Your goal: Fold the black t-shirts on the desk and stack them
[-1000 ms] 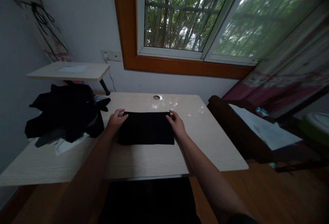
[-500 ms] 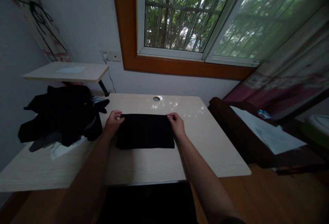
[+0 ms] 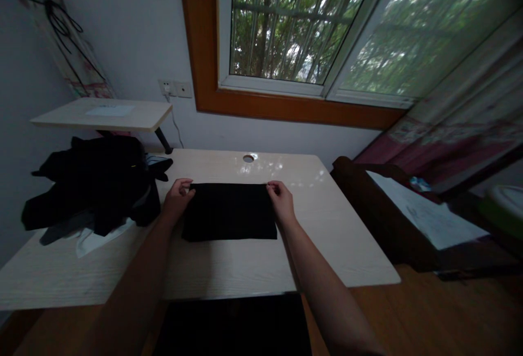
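Spreading beneath a barred window [image 3: 302, 24] with a wooden frame, the pale wood-grain surface [image 3: 339, 247] stands against a white wall [image 3: 253, 137]. A round hole [image 3: 248, 158] pierces it near its far edge. On its left side a heap of dark clothes [image 3: 102, 182], with some grey and white among the black, sits partly below a small raised shelf [image 3: 143, 121] that bears a paper [image 3: 110, 110]. To the right are dark brown furniture [image 3: 368, 220] topped by a white sheet [image 3: 425, 209], a curtain [image 3: 482, 111] and the wooden floor [image 3: 429, 312].

Compared with a second ago, the view has shifted slightly, so the surface's near edge appears lower and the cloth a little larger. The right grip's fingers, looser then, are now drawn together. The cloth keeps its folded, rectangular shape.

That black cloth [image 3: 231, 212] lies flat between the two grips, its far corners at their fingertips and its body towards the person. The right grip [image 3: 283, 201] is closed, pinching the far right corner. The left grip [image 3: 175, 199] is partly curled, thumb touching the far left corner; whether it pinches the fabric I cannot tell.
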`<state>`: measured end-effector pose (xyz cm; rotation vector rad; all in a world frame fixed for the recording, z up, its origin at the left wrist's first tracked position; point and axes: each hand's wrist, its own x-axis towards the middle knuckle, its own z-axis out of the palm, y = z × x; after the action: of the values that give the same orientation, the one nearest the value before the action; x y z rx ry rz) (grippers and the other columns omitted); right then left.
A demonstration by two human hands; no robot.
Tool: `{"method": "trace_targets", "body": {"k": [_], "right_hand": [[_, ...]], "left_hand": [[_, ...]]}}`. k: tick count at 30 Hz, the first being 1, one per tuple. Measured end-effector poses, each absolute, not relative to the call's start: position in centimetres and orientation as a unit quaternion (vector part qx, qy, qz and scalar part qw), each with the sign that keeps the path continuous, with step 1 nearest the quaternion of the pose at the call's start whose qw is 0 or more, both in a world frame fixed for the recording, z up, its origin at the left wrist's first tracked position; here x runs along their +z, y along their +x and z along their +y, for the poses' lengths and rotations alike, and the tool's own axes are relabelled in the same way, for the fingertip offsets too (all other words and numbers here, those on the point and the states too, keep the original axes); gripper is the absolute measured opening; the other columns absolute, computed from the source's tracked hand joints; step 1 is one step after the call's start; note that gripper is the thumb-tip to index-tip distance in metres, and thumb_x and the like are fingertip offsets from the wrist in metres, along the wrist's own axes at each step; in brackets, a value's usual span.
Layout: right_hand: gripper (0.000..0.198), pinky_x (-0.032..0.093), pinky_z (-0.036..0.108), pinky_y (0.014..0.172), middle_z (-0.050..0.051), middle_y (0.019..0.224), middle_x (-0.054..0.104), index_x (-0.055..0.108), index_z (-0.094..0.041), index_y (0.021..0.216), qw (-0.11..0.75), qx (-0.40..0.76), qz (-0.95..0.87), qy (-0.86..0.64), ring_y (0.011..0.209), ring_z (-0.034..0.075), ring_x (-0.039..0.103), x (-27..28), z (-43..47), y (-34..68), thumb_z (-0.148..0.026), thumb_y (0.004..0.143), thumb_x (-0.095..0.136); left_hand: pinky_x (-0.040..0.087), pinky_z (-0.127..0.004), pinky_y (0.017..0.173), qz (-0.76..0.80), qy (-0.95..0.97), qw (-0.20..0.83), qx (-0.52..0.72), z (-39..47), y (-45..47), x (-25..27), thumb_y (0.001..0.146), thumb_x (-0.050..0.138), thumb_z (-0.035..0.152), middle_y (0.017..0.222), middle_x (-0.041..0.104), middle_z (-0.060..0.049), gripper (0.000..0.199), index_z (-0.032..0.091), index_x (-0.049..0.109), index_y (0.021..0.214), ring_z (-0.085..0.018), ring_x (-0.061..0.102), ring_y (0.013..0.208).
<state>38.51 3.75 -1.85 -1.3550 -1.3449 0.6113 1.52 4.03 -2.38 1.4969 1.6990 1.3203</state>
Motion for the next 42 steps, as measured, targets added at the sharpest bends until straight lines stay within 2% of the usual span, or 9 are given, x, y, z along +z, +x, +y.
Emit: {"method": "trace_targets", "body": {"k": [6,13,19,33,42], "right_hand": [[0.040,0.049,0.031,0.074,0.002,0.085,0.064,0.066,-0.021,0.112,0.563,0.266,-0.547,-0.560,0.076,0.019,0.060,-1.3,3.2,38.2,-0.051,0.086,0.063],[0.042,0.046,0.030,0.070,-0.001,0.077,0.061,0.066,-0.020,0.111,0.543,0.263,-0.562,-0.566,0.070,0.017,0.056,-0.9,3.0,38.2,-0.054,0.087,0.059],[0.044,0.047,0.031,0.072,0.000,0.080,0.062,0.065,-0.021,0.116,0.524,0.241,-0.568,-0.587,0.073,0.019,0.058,-0.9,2.9,38.2,-0.054,0.089,0.054],[0.042,0.047,0.032,0.076,0.000,0.083,0.064,0.062,-0.022,0.120,0.510,0.241,-0.578,-0.590,0.075,0.019,0.061,-0.9,2.8,38.2,-0.049,0.089,0.056],[0.040,0.048,0.033,0.078,0.001,0.084,0.064,0.062,-0.023,0.119,0.513,0.236,-0.583,-0.585,0.077,0.020,0.061,-1.5,3.1,38.4,-0.049,0.088,0.057]], "left_hand": [[0.045,-0.029,0.070,0.620,0.556,0.262,0.488,3.9,1.4,-2.4,0.073,0.068,0.041,0.099,0.067,-0.003,0.045,0.023,0.064,0.114,-0.015,0.055,0.070],[0.047,-0.030,0.073,0.632,0.553,0.260,0.476,3.6,1.4,-1.9,0.075,0.067,0.042,0.102,0.069,-0.004,0.043,0.024,0.065,0.114,-0.016,0.059,0.074],[0.046,-0.031,0.075,0.637,0.563,0.248,0.464,3.3,1.5,-1.5,0.076,0.066,0.044,0.100,0.068,-0.004,0.043,0.023,0.067,0.113,-0.017,0.060,0.078],[0.045,-0.029,0.072,0.619,0.559,0.262,0.486,3.2,1.5,-1.0,0.076,0.067,0.049,0.084,0.063,0.000,0.043,0.021,0.066,0.109,-0.016,0.057,0.073],[0.046,-0.029,0.071,0.615,0.562,0.272,0.481,3.5,1.2,-1.5,0.077,0.067,0.048,0.086,0.064,0.001,0.042,0.022,0.066,0.110,-0.016,0.059,0.073]]}}
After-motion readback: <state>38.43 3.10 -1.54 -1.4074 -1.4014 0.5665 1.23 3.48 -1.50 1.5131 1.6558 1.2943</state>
